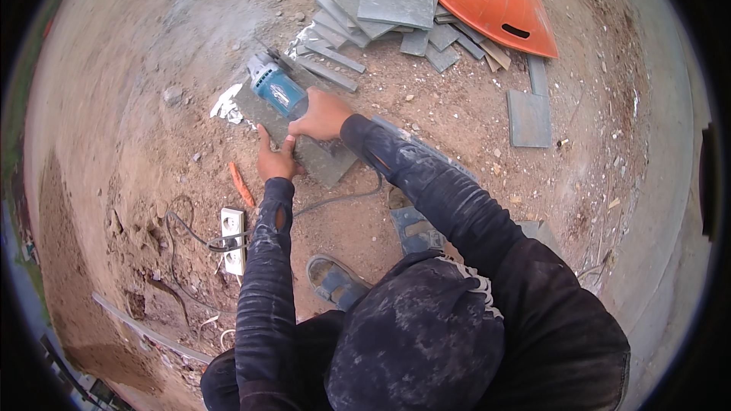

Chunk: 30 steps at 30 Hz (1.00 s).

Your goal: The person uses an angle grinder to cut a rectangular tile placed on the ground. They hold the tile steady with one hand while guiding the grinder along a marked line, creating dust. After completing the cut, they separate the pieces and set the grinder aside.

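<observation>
A teal angle grinder (279,92) lies over a grey stone tile (324,160), its grey head and disc guard toward the far left. My right hand (324,116) is wrapped around the rear of the grinder's body. Close beside it, my left hand (274,156) grips the near left edge of the tile, thumb on top and a finger stretched forward along it. The undersides of its fingers are partly hidden. Where the disc meets the tile is hard to make out.
Grey tiles (396,0) are stacked at the back beside an orange basin (495,0). A single tile (529,118) lies right. Near left are a white power strip (233,240), a looping cord (327,202) and an orange-handled tool (241,184). My sandalled feet (339,281) are close behind.
</observation>
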Each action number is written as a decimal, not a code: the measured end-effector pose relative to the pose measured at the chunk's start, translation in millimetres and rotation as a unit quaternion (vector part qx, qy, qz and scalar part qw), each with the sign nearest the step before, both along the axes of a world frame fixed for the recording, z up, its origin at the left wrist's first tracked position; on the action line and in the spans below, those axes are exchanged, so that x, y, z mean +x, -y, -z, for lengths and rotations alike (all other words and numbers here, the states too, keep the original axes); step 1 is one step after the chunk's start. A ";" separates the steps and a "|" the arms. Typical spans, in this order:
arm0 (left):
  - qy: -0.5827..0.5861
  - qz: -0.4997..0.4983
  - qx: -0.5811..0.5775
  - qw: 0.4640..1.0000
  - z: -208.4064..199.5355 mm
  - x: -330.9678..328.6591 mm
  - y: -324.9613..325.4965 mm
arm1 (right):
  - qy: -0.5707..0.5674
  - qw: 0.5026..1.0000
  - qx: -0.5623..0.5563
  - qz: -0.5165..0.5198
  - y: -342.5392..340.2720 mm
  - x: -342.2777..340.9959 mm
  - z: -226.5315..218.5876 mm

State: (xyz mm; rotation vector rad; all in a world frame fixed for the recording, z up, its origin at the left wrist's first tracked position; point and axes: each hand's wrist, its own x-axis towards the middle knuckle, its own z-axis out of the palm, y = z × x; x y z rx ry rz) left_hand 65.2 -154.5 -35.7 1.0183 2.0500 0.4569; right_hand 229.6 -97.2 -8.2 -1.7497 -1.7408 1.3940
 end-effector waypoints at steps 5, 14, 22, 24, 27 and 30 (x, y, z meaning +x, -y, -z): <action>0.005 0.001 0.000 1.000 -2.5 -0.4 -0.4 | -0.001 1.000 0.004 0.010 -2.0 -2.8 1.6; 0.012 -0.003 0.013 1.000 2.9 -3.4 -0.3 | -0.008 1.000 0.004 0.004 7.1 3.0 7.5; 0.012 -0.011 0.004 1.000 1.6 -2.1 -2.1 | -0.014 1.000 0.001 0.001 11.1 8.4 1.1; 0.013 -0.014 0.006 1.000 -0.8 -0.7 -2.0 | -0.016 1.000 -0.004 0.002 13.0 9.6 -0.1; 0.008 -0.013 0.009 1.000 -5.0 2.5 -2.0 | -0.015 1.000 0.015 0.012 16.1 9.1 2.0; 0.014 -0.014 0.007 1.000 -5.2 2.7 -2.0 | -0.017 1.000 0.011 0.012 17.4 10.3 3.3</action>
